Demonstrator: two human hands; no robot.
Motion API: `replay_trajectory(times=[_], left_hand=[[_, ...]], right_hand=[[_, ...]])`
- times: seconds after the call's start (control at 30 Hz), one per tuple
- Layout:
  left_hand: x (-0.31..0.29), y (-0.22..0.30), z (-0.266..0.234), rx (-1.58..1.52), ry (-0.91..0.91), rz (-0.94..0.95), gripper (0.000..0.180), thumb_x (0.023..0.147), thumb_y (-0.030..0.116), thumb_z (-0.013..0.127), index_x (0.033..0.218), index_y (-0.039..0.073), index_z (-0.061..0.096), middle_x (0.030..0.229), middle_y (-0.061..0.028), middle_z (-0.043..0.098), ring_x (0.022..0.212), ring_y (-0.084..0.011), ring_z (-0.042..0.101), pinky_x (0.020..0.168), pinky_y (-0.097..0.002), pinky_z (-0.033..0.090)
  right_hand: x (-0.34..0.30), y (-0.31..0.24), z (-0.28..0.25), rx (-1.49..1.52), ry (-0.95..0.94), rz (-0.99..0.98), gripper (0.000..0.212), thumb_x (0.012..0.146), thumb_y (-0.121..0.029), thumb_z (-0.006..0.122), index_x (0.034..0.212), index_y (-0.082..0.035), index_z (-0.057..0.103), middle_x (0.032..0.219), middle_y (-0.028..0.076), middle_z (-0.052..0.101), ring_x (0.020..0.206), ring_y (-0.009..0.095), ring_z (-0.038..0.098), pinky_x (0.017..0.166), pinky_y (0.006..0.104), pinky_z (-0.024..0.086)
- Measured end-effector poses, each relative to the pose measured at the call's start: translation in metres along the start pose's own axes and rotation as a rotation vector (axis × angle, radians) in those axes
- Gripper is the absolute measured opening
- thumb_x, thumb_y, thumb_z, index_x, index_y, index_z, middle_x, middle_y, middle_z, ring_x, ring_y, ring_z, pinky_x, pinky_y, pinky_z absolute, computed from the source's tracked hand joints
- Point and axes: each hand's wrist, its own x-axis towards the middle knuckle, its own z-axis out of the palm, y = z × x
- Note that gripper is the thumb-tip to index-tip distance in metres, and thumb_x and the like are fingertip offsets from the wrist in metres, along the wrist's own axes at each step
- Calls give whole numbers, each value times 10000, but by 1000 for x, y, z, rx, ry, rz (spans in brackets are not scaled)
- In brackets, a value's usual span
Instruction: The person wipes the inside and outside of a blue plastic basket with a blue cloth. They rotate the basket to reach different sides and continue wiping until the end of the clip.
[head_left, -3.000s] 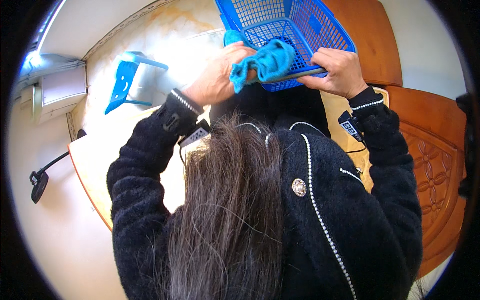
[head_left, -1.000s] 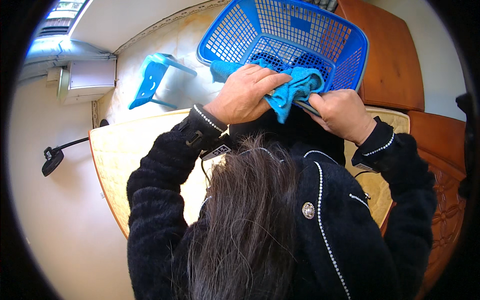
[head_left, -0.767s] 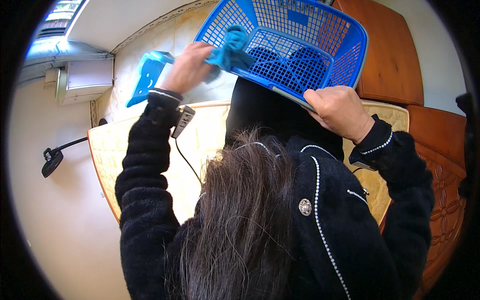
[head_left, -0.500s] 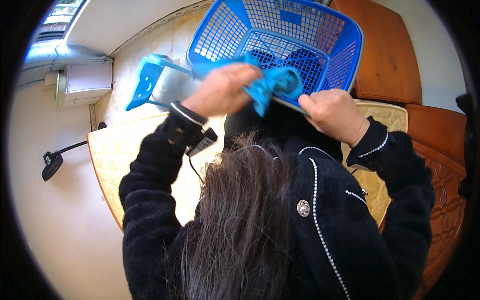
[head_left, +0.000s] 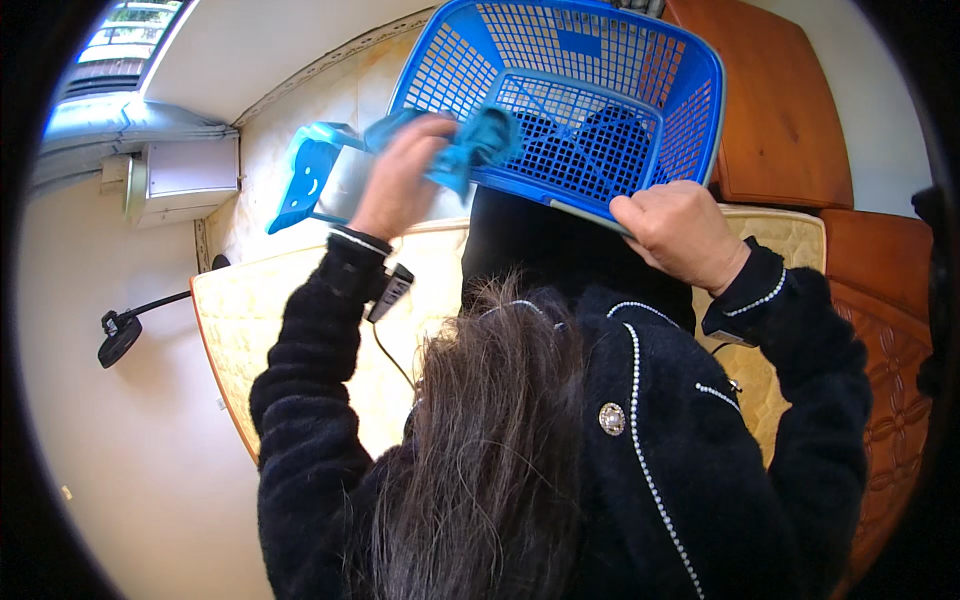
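A blue plastic basket [head_left: 590,190] with grid walls is tilted so that its inside faces me. My right hand [head_left: 680,230] is closed around the near rim at its right end. Bunched in my left hand [head_left: 405,178] is a teal cloth [head_left: 485,140], at the left end of the same rim. Part of the cloth sticks out on both sides of the fingers. Whether the cloth touches the basket I cannot tell.
Left of the basket stands a light-blue stool [head_left: 300,180] with a smiling face cut-out. A yellow quilted mattress [head_left: 260,320] lies beneath my arms. Brown wooden furniture [head_left: 775,120] stands at the right. A white cabinet [head_left: 190,170] is by the far-left wall.
My left hand has moved left with the cloth, from the middle of the near rim to its left end. My right hand keeps its hold on the rim.
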Motion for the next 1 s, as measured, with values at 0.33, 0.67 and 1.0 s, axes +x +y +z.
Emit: replay_trajectory(times=[0.33, 0.67, 1.0], left_hand=[[-5, -31, -28, 112, -171, -26, 266, 762, 42, 683, 1012, 17, 597, 1074, -146, 628, 1000, -368, 604, 857, -425, 498], [-18, 18, -5, -31, -82, 133, 495, 829, 55, 695, 1296, 106, 540, 1218, -134, 636, 1049, -329, 636, 856, -390, 522], [-13, -23, -29, 132, -86, 234, 459, 715, 90, 758, 1126, 63, 555, 1289, -150, 583, 1250, -351, 525, 1039, -445, 430]], right_hand=[[-8, 9, -1, 3, 10, -23, 151, 818, -117, 688, 792, -83, 543, 638, 56, 590, 613, 222, 634, 574, 346, 488], [-16, 18, -12, 2, -53, 11, 198, 779, -136, 760, 855, -90, 583, 758, 59, 631, 759, 252, 652, 683, 376, 499], [-20, 48, -19, 11, -126, 55, 156, 850, -229, 720, 901, -112, 631, 777, 54, 626, 768, 258, 622, 701, 380, 472]])
